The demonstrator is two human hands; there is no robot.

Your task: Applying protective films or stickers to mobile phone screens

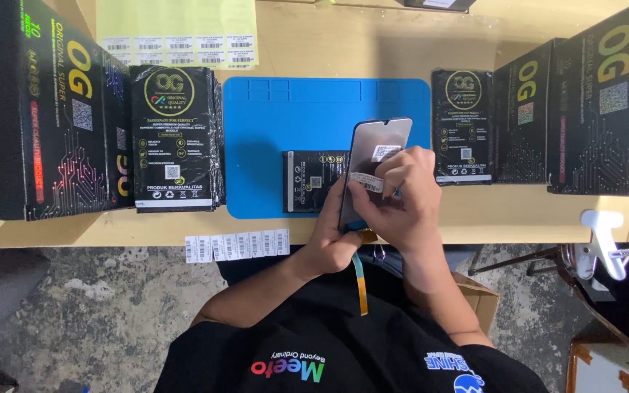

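Right fingers (pixel 391 171) curled closed against the back of a phone screen (pixel 374 156), pinching or pressing a white barcode sticker (pixel 367 182) there; a 2nd sticker (pixel 385 152) sits just above it. Right hand (pixel 402 204) covers the lower part of the panel. Left hand (pixel 333 236) grips the screen's lower left edge from beneath, fingers wrapped shut around it. The screen is held tilted, its top toward 12 o'clock, above the front edge of a blue mat (pixel 285 124). An orange flex ribbon (pixel 360 280) hangs from its bottom end toward 6 o'clock, over the person's black shirt (pixel 314 349).

On the mat, at 9 o'clock from the hands and partly hidden by them, lies 1 black pouch (pixel 313 180). The mat rests on a pale wooden surface (pixel 475 36).

At 9 o'clock, well apart: a wrapped stack of black pouches (pixel 176 138), with 1 large black box (pixel 45 109) beside it. At 3 o'clock: another black pouch pack (pixel 462 125), then 2 black boxes (pixel 602 102).

A strip of barcode labels (pixel 236 246) lies at the surface's front edge, 8 o'clock from the hands. A yellow label sheet (pixel 180 33) lies at 11 o'clock. A white clamp (pixel 604 240) holds the surface's edge at 4 o'clock.
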